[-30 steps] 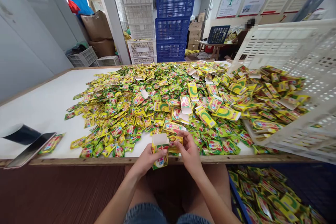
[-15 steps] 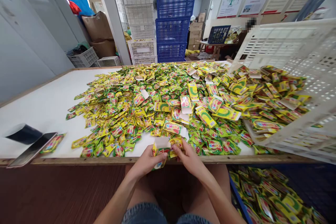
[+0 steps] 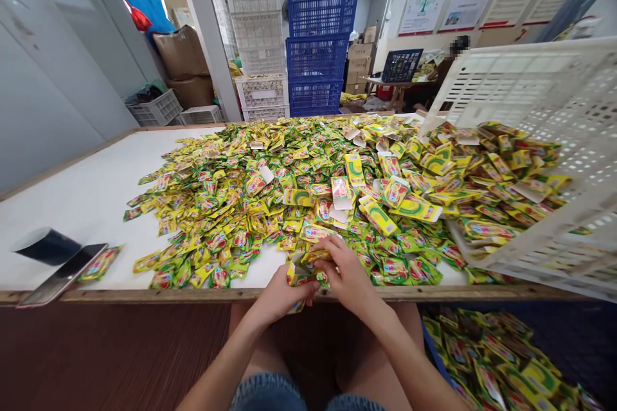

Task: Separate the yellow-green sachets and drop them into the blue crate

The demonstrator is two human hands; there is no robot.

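Note:
Close to the table's front edge, my left hand (image 3: 280,293) is closed around a small yellow-and-green carton (image 3: 293,275) with its top open. My right hand (image 3: 346,273) is at the carton's mouth, its fingers pinched on a small yellow packet (image 3: 315,256). Those fingers partly hide the packet, so how far it sits inside the carton cannot be told. Just beyond both hands spreads a heap of small green and yellow packets (image 3: 231,189). Several printed cartons (image 3: 354,169) lie on the heap, some with flaps open.
On the right, a white crate (image 3: 525,244) lies tipped, with cartons spilling from it. A blue crate (image 3: 429,340) below the table edge holds more cartons. A phone (image 3: 62,276) and a dark cup-like object (image 3: 45,246) are at left. Stacked crates (image 3: 318,58) stand behind; a person sits far back.
My right hand has moved left and slightly up, bringing the packet to the carton's open top. My left hand has tilted the carton; its white flap no longer shows plainly.

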